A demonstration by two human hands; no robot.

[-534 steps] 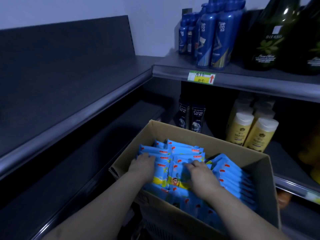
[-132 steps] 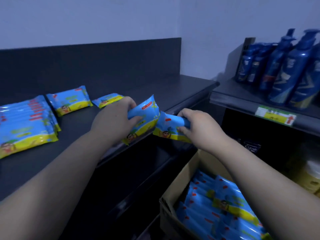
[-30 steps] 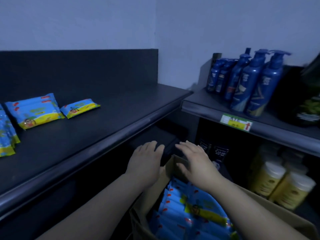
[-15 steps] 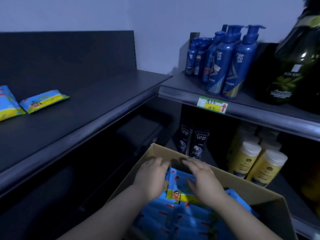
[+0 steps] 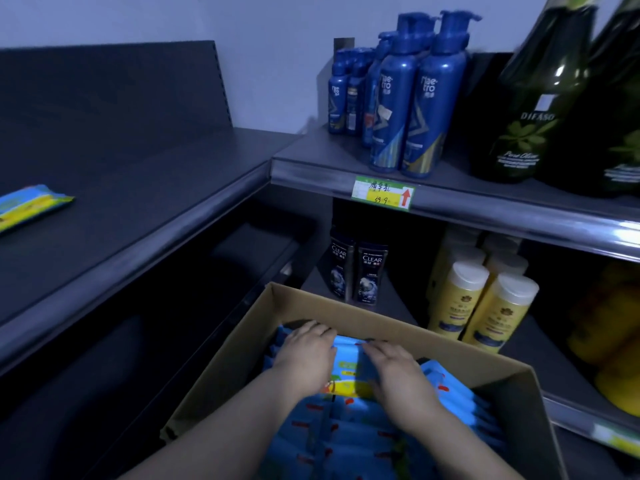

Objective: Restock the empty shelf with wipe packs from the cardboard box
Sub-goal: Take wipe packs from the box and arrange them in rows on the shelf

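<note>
Both hands are working in the cardboard box (image 5: 239, 362), lower centre. The left hand (image 5: 304, 355) and right hand (image 5: 394, 372) are curling their fingers over upright wipe packs (image 5: 349, 370) and squeezing a bundle. Risk: the middle packs may slip out while being lifted to the shelf (image 5: 156, 188), upper left, if the squeeze is uneven.

Shelf top: dark shelf (image 5: 149, 188) is wide open, just one stray pack (image 5: 29, 204) way off left.
Box: cardboard box (image 5: 235, 351) open on top, wipe packs (image 5: 450, 396) packed tight inside, walls all round.
Right: blue pump bottles (image 5: 415, 98) crowd that shelf.
</note>
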